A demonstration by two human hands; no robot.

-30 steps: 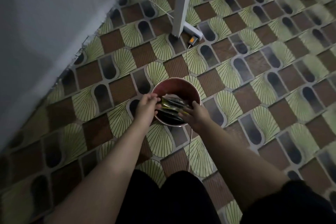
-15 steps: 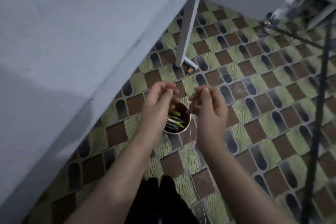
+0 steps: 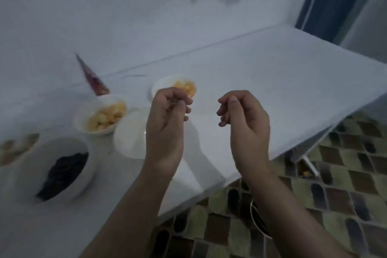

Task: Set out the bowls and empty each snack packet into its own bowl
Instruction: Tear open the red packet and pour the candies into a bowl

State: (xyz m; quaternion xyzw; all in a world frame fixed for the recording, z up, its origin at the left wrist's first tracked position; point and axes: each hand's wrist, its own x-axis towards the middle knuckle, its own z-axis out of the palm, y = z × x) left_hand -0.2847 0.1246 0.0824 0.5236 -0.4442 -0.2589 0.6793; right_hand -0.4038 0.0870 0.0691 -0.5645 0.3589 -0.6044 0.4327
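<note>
Both my hands hover above a white table (image 3: 272, 90). My left hand (image 3: 165, 123) and my right hand (image 3: 245, 123) are loosely curled with nothing visible in them. Several white bowls stand on the left of the table. One bowl (image 3: 92, 159) holds a dark snack, another bowl (image 3: 80, 115) holds yellow pieces, and a third bowl (image 3: 161, 85) at the back also holds yellow pieces. An empty white bowl (image 3: 129, 136) is partly hidden behind my left hand. Brownish pieces (image 3: 16, 146) show at the far left edge. A dark red packet (image 3: 92, 77) leans against the wall.
A metal bowl (image 3: 256, 218) sits on the patterned tile floor (image 3: 335, 195) under the table's front edge, mostly hidden by my right forearm. A white table leg (image 3: 307, 163) stands at the right. The wall runs right behind the table.
The view rose from the floor to the tabletop. My hands left the metal bowl of packets on the floor and lifted empty to above the table.
</note>
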